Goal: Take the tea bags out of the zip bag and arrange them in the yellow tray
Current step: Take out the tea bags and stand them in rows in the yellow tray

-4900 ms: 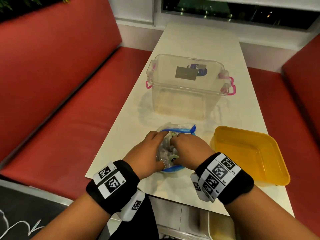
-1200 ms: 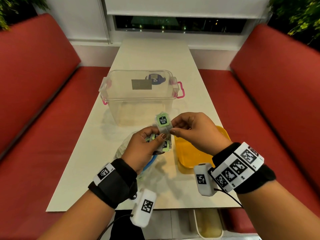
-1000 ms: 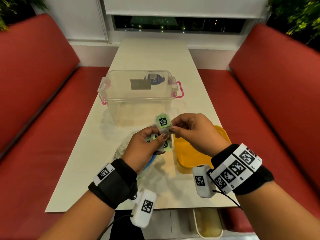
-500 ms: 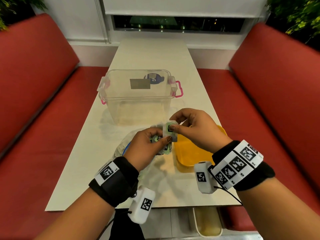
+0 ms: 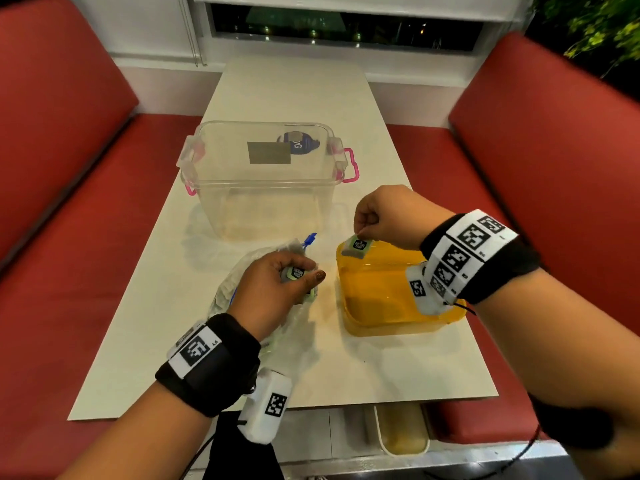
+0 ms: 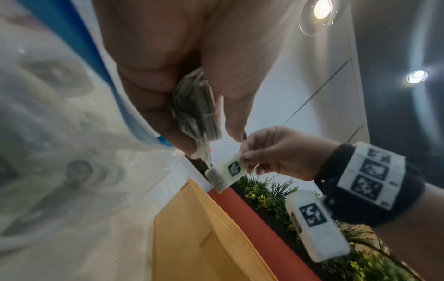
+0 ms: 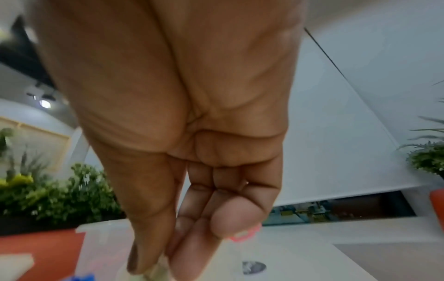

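Clear bin (image 5: 263,181) behind zip bag (image 5: 239,282) & yellow tray (image 5: 388,292).

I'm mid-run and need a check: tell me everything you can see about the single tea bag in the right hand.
The tea bag is a small flat sachet, pale green with a dark label patch in the middle and a greyish strip along its lower end, and looks like paper or foil. The right hand pinches its top edge, so it hangs tilted above the far-left corner of the yellow tray, not yet laid inside. Only those fingertips touch it; the label's print is too small to read.
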